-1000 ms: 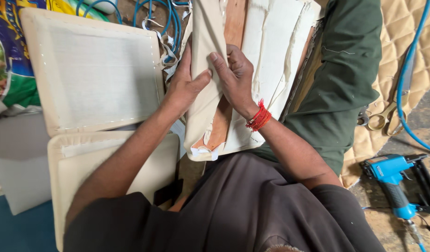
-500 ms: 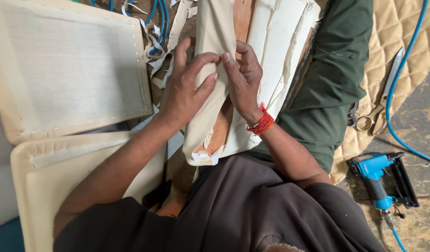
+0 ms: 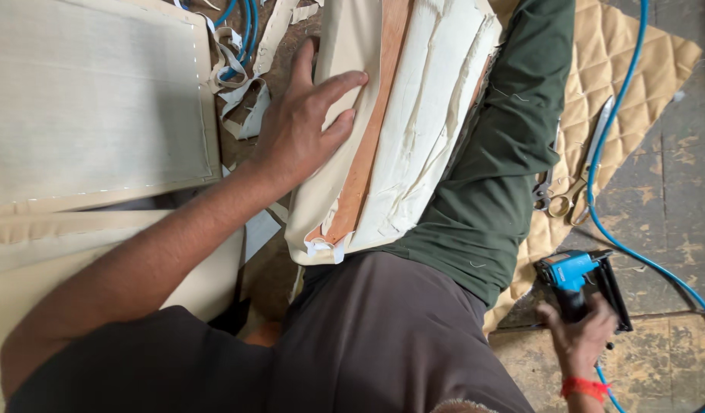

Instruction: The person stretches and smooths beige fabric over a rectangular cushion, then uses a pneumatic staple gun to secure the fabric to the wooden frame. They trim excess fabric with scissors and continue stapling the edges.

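On a worn concrete floor, the left hand presses flat, fingers spread, on cream fabric over a wood-framed panel across the lap, while the right hand closes on a blue staple gun, apparently readying to staple.

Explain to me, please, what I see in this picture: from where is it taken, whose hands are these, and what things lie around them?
The picture comes from a camera worn on a person's head, looking down at their own lap and hands. There is no machine here, only two bare hands. The left hand presses flat on a cream fabric-covered panel with a wooden strip, which rests on the person's green trouser leg. The right hand, with a red wrist band, grips a blue staple gun on the floor, joined to a blue hose. Nearby lie scissors on a quilted tan cloth, larger cream panels, and fabric scraps.
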